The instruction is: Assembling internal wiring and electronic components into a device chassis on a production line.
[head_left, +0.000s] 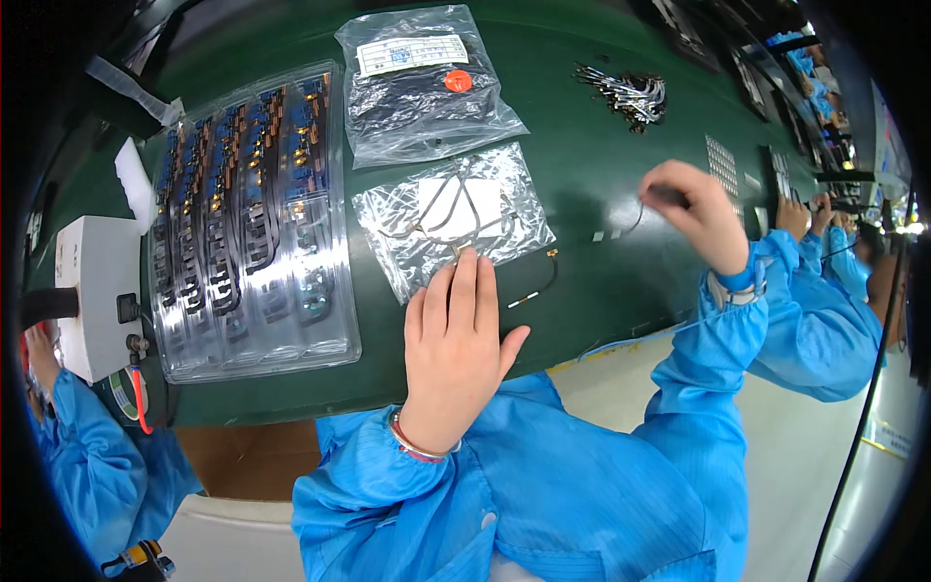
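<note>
My left hand [454, 315] lies with its fingers stretched out, fingertips resting on a clear plastic bag [383, 254] at a small metal cable end. Several thin dark cables [464, 199] lie on that bag, over a white label. Just right of it, a short black cable [554, 272] with a gold connector and a white-marked end lies on the table. Farther right, my right hand [700, 215] is raised with curled fingers. A thin black cable [635, 221] hangs at its fingertips, and a dark patch shows between the fingers; blur hides its detail.
A clear tray [351, 320] of cables with connectors stands at left, beside a white box [92, 291]. Behind lies a bag [417, 107] of dark parts. A pile of small cables [635, 97] and a sheet of labels [722, 175] sit right. Co-workers' sleeves [815, 320] flank me.
</note>
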`<move>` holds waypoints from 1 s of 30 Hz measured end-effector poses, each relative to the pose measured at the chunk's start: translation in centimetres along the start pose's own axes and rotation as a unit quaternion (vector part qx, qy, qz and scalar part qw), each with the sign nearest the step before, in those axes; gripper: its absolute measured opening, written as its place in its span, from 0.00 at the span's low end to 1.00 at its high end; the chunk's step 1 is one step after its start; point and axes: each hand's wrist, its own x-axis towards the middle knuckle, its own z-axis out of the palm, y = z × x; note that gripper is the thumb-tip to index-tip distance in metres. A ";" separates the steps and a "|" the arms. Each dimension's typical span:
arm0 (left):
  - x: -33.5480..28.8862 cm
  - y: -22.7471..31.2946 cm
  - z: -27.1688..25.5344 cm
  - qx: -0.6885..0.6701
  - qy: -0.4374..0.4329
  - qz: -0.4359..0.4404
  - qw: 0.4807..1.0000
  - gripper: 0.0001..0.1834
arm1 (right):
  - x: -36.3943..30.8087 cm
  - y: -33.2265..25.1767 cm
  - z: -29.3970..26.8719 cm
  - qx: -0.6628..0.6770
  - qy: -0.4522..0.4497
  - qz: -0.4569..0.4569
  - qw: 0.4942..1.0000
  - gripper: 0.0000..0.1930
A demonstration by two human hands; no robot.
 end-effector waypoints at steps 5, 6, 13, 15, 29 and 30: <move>0.0 0.9 0.1 -0.009 -0.004 0.022 1.000 0.34 | 0.0 -1.7 4.5 -0.004 -0.123 -0.091 0.988 0.10; -0.4 1.3 -0.1 -0.029 -0.009 0.053 0.998 0.35 | -0.1 -1.9 5.1 -0.024 -0.123 -0.076 0.989 0.11; -0.8 2.3 1.0 -0.017 -0.027 0.054 0.998 0.35 | 0.5 -1.6 6.2 0.013 -0.071 -0.109 0.991 0.10; -0.9 2.0 0.8 -0.016 -0.021 0.047 0.999 0.35 | 0.9 -1.5 5.8 0.033 -0.047 -0.111 0.992 0.09; -1.7 -1.1 -0.7 0.001 0.038 -0.039 0.999 0.27 | 4.4 -7.6 11.0 -0.095 0.020 -0.222 0.970 0.07; -1.8 -1.1 -0.6 0.002 0.031 -0.039 0.999 0.27 | 4.3 -7.7 11.2 -0.095 0.018 -0.224 0.970 0.07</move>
